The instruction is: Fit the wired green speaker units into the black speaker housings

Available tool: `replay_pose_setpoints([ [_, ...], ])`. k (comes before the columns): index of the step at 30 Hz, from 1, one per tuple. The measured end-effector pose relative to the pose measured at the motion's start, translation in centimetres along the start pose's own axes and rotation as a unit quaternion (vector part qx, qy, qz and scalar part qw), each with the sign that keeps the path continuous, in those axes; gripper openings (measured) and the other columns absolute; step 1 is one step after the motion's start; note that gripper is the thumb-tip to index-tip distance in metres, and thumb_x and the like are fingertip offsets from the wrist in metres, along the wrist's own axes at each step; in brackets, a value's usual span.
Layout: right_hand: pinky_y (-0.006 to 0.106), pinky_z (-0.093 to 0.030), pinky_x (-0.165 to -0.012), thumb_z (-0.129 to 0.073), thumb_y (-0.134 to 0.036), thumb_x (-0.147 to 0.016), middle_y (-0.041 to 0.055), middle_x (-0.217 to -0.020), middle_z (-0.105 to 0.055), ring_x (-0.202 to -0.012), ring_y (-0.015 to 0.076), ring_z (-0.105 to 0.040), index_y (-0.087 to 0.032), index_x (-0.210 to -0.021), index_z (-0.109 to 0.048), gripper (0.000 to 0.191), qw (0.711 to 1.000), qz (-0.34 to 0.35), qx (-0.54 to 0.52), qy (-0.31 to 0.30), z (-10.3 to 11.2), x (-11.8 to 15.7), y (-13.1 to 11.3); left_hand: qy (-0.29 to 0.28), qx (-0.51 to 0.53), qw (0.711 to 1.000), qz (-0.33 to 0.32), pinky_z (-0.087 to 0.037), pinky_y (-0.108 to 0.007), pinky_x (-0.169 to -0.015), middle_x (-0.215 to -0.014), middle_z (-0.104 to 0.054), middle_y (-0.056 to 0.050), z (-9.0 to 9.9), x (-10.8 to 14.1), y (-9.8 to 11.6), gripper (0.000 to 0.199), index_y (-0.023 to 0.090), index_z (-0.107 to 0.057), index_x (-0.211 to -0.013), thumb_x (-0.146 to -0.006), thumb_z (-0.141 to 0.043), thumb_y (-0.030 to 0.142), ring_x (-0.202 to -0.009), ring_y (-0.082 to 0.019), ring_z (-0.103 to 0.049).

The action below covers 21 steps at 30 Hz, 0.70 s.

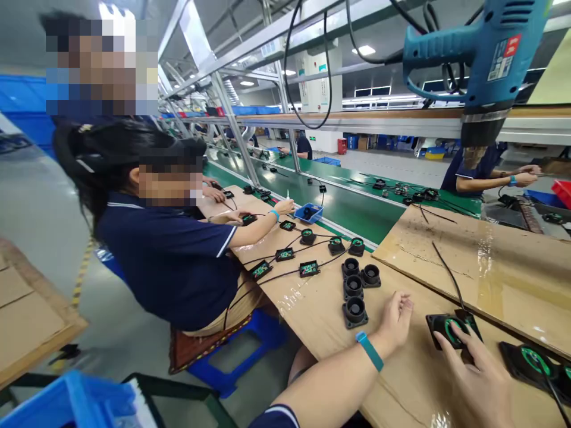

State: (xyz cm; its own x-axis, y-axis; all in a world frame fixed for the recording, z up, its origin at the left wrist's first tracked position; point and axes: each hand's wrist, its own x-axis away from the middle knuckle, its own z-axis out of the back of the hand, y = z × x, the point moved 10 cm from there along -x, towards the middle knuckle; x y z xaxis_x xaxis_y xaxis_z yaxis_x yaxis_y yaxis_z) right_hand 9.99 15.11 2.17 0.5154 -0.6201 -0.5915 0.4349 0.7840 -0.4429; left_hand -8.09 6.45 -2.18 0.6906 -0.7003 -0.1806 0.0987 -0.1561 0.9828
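My right hand (479, 365) grips a black square housing with a green ring (449, 330), thumb and fingers pressed on it at the board's right. A black cable (448, 267) runs up from behind this part. My left hand (398, 318), below a teal wristband, hovers over the cardboard with its fingers curled together; nothing shows in them. Closest to it are several black round-topped housings with square flanges (355, 310), grouped on the cardboard. At the right edge lies another black housing with a green ring (533, 359), partly cut off by the frame.
A co-worker in a dark shirt (165, 255) sits to my left, handling parts. Cabled black boxes with green circuit boards (308, 268) lie between us. A blue bin (308, 212) stands by the green conveyor (352, 208). A blue power drill (491, 65) hangs at upper right.
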Motion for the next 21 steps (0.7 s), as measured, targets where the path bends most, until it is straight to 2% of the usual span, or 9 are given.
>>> replay_pose_setpoints([
  [2, 0.046, -0.06, -0.084, -0.053, -0.071, -0.089, 0.0141, -0.11, -0.075, -0.097, 0.0341, -0.073, -0.019, -0.106, -0.077, 0.06, 1.0, 0.016, 0.01, -0.014, -1.2, 0.2, 0.2, -0.002, -0.01, 1.0, -0.005, -0.053, -0.04, -0.083, -0.101, -0.068, -0.014, 0.0, 0.0, 0.2, 0.056, 0.015, -0.057, -0.118, -0.099, -0.038, 0.064, -0.086, -0.022, -0.065],
  [5, 0.049, -0.059, -0.083, -0.043, -0.077, -0.089, 0.0133, -0.103, -0.076, -0.09, 0.034, -0.074, -0.018, -0.103, -0.078, 0.069, 0.997, 0.031, 0.032, -0.066, -3.7, 0.5, 0.6, -0.006, -0.043, 0.999, -0.022, -0.053, -0.04, -0.087, -0.105, -0.067, -0.014, 0.2, 0.6, 1.0, 0.052, 0.015, -0.056, -0.121, -0.1, -0.038, 0.059, -0.089, -0.022, -0.065],
  [8, 0.046, -0.057, -0.086, -0.041, -0.078, -0.09, 0.0131, -0.108, -0.075, -0.097, 0.0326, -0.073, -0.018, -0.109, -0.077, 0.073, 0.997, 0.028, 0.021, -0.073, -3.8, 0.2, 1.0, -0.029, -0.132, 0.988, -0.072, -0.051, -0.043, -0.097, -0.114, -0.065, -0.016, -0.4, 2.0, 3.3, 0.051, 0.014, -0.054, -0.126, -0.099, -0.043, 0.056, -0.101, -0.025, -0.064],
  [10, 0.043, -0.056, -0.089, -0.044, -0.079, -0.088, 0.0123, -0.113, -0.075, -0.102, 0.0318, -0.071, -0.018, -0.106, -0.078, 0.072, 0.998, 0.026, 0.003, -0.06, -2.2, -0.3, 1.0, -0.06, -0.202, 0.974, -0.079, -0.05, -0.046, -0.102, -0.121, -0.063, -0.017, -1.6, 2.9, 4.6, 0.056, 0.014, -0.051, -0.132, -0.098, -0.044, 0.058, -0.112, -0.029, -0.062],
  [12, 0.041, -0.054, -0.087, -0.049, -0.077, -0.088, 0.0111, -0.112, -0.075, -0.1, 0.0306, -0.071, -0.019, -0.101, -0.078, 0.066, 1.0, -0.01, -0.001, -0.013, 0.6, -1.2, 2.1, -0.1, -0.272, 0.956, -0.041, -0.051, -0.049, -0.1, -0.122, -0.063, -0.019, -3.4, 3.5, 5.0, 0.065, 0.014, -0.051, -0.132, -0.094, -0.045, 0.066, -0.115, -0.033, -0.061],
  [14, 0.039, -0.052, -0.082, -0.048, -0.071, -0.091, 0.0109, -0.104, -0.076, -0.093, 0.0293, -0.071, -0.019, -0.098, -0.078, 0.06, 0.996, -0.068, 0.017, 0.046, 3.7, -2.1, 4.0, -0.134, -0.34, 0.931, 0.009, -0.052, -0.052, -0.096, -0.118, -0.064, -0.021, -5.2, 3.4, 4.9, 0.075, 0.013, -0.055, -0.126, -0.088, -0.046, 0.076, -0.111, -0.038, -0.063],
  [16, 0.038, -0.049, -0.074, -0.044, -0.064, -0.095, 0.0129, -0.091, -0.075, -0.086, 0.029, -0.069, -0.017, -0.097, -0.077, 0.058, 0.989, -0.115, 0.05, 0.084, 5.7, -2.6, 5.9, -0.16, -0.395, 0.904, 0.033, -0.052, -0.054, -0.096, -0.116, -0.064, -0.024, -7.1, 2.6, 4.9, 0.081, 0.01, -0.057, -0.123, -0.082, -0.051, 0.079, -0.11, -0.041, -0.063],
  [18, 0.037, -0.046, -0.068, -0.043, -0.062, -0.095, 0.0136, -0.078, -0.071, -0.079, 0.0284, -0.066, -0.015, -0.092, -0.077, 0.058, 0.982, -0.139, 0.078, 0.106, 6.5, -2.9, 7.2, -0.191, -0.433, 0.88, 0.046, -0.052, -0.053, -0.098, -0.12, -0.063, -0.025, -8.6, 1.5, 4.5, 0.081, 0.007, -0.056, -0.125, -0.079, -0.059, 0.074, -0.114, -0.042, -0.061],
  [21, 0.035, -0.044, -0.067, -0.047, -0.061, -0.092, 0.0124, -0.071, -0.067, -0.072, 0.0253, -0.063, -0.013, -0.088, -0.075, 0.056, 0.979, -0.133, 0.065, 0.141, 6.7, -2.6, 7.2, -0.252, -0.464, 0.846, 0.074, -0.054, -0.047, -0.097, -0.124, -0.063, -0.023, -9.7, -0.1, 3.2, 0.074, 0.009, -0.056, -0.124, -0.074, -0.065, 0.063, -0.117, -0.038, -0.06],
])
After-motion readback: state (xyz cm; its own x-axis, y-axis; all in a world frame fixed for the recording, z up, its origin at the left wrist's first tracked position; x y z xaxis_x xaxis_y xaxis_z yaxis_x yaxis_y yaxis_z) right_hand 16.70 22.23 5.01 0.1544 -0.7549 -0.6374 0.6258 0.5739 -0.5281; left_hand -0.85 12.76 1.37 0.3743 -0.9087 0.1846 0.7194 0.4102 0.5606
